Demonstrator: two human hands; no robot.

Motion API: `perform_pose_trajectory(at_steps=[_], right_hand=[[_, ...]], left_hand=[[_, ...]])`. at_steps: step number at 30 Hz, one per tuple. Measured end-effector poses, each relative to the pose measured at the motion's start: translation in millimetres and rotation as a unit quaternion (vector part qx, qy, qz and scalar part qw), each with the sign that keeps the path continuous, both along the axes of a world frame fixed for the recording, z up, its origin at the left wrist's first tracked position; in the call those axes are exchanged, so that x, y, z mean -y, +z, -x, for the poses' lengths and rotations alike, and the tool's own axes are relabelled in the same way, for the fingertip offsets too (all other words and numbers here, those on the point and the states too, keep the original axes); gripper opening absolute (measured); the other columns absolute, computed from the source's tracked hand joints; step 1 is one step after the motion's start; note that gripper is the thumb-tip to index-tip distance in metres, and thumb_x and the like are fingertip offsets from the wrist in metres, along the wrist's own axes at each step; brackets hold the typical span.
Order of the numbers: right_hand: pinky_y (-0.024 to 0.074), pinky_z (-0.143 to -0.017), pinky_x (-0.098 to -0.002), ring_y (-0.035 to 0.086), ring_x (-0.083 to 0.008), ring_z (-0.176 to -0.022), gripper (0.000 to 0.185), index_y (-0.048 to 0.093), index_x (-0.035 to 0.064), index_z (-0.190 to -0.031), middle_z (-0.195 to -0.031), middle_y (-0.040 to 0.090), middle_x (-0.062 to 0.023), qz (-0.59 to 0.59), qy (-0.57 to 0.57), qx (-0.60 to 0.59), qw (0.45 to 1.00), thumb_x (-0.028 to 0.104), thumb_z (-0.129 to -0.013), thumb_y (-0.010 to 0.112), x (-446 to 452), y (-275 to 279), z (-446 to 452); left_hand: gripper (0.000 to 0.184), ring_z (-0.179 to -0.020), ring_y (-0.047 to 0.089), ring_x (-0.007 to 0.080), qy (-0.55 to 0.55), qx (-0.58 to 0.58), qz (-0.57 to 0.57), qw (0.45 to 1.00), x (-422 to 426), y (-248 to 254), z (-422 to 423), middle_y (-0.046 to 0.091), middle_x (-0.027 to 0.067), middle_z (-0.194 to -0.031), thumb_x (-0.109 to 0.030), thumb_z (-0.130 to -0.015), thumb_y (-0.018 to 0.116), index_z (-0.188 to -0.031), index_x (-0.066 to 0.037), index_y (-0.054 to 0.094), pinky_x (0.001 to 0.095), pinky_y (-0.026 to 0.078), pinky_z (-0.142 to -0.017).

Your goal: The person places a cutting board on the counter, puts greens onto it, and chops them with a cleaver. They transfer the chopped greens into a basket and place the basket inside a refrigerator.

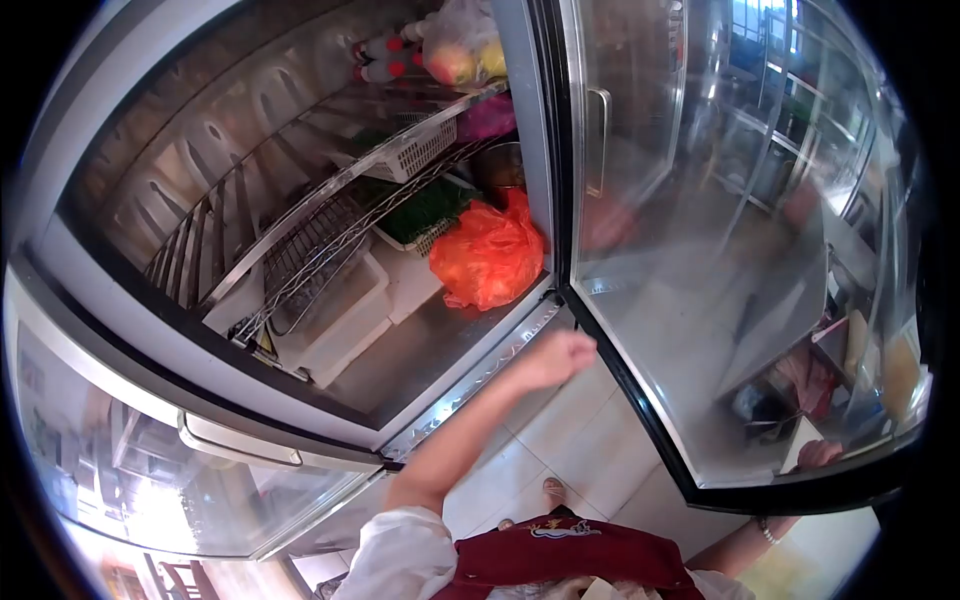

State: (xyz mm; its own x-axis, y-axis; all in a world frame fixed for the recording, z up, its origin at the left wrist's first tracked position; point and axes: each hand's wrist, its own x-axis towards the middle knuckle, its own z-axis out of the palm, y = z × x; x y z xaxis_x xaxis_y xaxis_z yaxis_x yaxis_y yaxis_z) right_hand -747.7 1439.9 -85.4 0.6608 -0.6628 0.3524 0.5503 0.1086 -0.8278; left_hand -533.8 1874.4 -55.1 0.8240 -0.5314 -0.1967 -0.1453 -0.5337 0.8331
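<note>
My left hand is a closed fist, held just outside the fridge's bottom sill near the inner edge of the open glass door; nothing shows in it. At the far edge of the glass door, my right hand has its fingers curled on the door's rim, partly seen through the pane. Closest to my left hand inside the fridge is an orange plastic bag, bunched up on the fridge floor with its contents hidden. Behind it sits a basket of long green vegetables.
Wire shelves cross the fridge. A white basket, a clear bag of fruit and red-capped bottles are on upper levels. A white tray lies below. The other glass door is at left.
</note>
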Motion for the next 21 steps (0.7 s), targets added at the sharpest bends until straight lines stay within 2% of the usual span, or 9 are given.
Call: perform_pose_trajectory(at_steps=[4,8,12,13,14,16,18,20,21], right_hand=[[0.0296,-0.062,-0.0245,0.033,-0.0096,-0.066,0.018,0.035,0.0128,-0.076,-0.070,0.032,0.0009,-0.101,0.181,0.084,0.975,0.017,-0.089,0.047,-7,-6,25],[0.0242,-0.057,-0.0249,0.029,-0.0087,-0.060,0.024,0.034,0.0143,-0.075,-0.064,0.027,0.0046,-0.087,0.042,-0.002,0.995,0.027,-0.090,0.048,-100,41,45],[0.0345,-0.062,-0.0267,0.039,-0.0137,-0.063,0.025,0.049,0.0097,-0.092,-0.069,0.041,0.0012,-0.197,0.302,0.079,0.929,0.034,-0.088,0.053,-150,47,82],[0.0429,-0.062,-0.0310,0.049,-0.0168,-0.066,0.032,0.054,0.0078,-0.103,-0.077,0.054,-0.0032,-0.206,0.242,-0.004,0.948,0.036,-0.087,0.054,-167,50,94],[0.0472,-0.056,-0.0304,0.056,-0.0185,-0.074,0.038,0.055,0.0054,-0.105,-0.088,0.060,-0.0091,-0.176,0.276,-0.048,0.944,0.038,-0.087,0.054,-176,41,101],[0.0476,-0.051,-0.0227,0.060,-0.0189,-0.067,0.034,0.057,0.0007,-0.102,-0.085,0.064,-0.0113,-0.139,0.380,-0.081,0.911,0.031,-0.088,0.055,-222,80,107],[0.0489,-0.070,-0.0307,0.060,-0.0180,-0.078,0.025,0.054,-0.0004,-0.101,-0.088,0.061,-0.0099,0.141,0.517,-0.060,0.842,0.021,-0.094,0.044,-249,97,101],[0.0464,-0.084,-0.0350,0.059,-0.0190,-0.091,0.030,0.054,-0.0018,-0.104,-0.099,0.062,-0.0130,0.135,0.607,-0.031,0.783,0.025,-0.091,0.050,-303,134,87],[0.0464,-0.084,-0.0350,0.059,-0.0190,-0.091,0.030,0.054,-0.0018,-0.104,-0.099,0.062,-0.0130,0.134,0.604,-0.033,0.785,0.025,-0.091,0.050,-303,135,92]], left_hand=[[0.032,-0.092,0.058,0.0134,0.008,-0.169,0.055,0.984,-43,-16,66,0.062,0.0077,-0.104,-0.018,-0.088,0.058,-0.115,0.000,0.055,0.0284,0.048,-0.078],[0.032,-0.092,0.060,0.0153,0.110,-0.132,0.085,0.982,-93,41,134,0.061,0.0084,-0.106,-0.017,-0.089,0.057,-0.115,0.002,0.054,0.0289,0.049,-0.077],[0.031,-0.092,0.062,0.0182,0.153,-0.052,0.158,0.974,-118,105,210,0.062,0.0109,-0.107,-0.014,-0.089,0.058,-0.114,0.004,0.055,0.0292,0.050,-0.079],[0.027,-0.093,0.063,0.0201,0.155,0.001,0.148,0.977,-121,118,229,0.062,0.0143,-0.106,-0.006,-0.087,0.057,-0.112,0.005,0.057,0.0296,0.050,-0.081],[0.027,-0.094,0.063,0.0206,0.155,0.063,0.163,0.972,-120,134,249,0.063,0.0152,-0.106,-0.004,-0.086,0.056,-0.111,0.005,0.057,0.0299,0.050,-0.081],[0.026,-0.095,0.063,0.0214,0.155,0.185,0.188,0.952,-116,165,287,0.063,0.0170,-0.105,0.001,-0.085,0.054,-0.110,0.005,0.058,0.0304,0.050,-0.082],[0.032,-0.096,0.063,0.0295,0.163,0.366,0.215,0.891,-116,184,317,0.063,0.0174,-0.107,-0.001,-0.082,0.056,-0.114,0.001,0.057,0.0357,0.049,-0.085],[0.036,-0.094,0.062,0.0376,0.199,0.531,0.227,0.792,-115,201,337,0.064,0.0139,-0.107,-0.008,-0.081,0.063,-0.116,-0.004,0.057,0.0400,0.050,-0.085],[0.036,-0.094,0.062,0.0376,0.196,0.529,0.228,0.793,-115,201,339,0.064,0.0139,-0.107,-0.008,-0.081,0.063,-0.116,-0.004,0.057,0.0400,0.050,-0.085]])
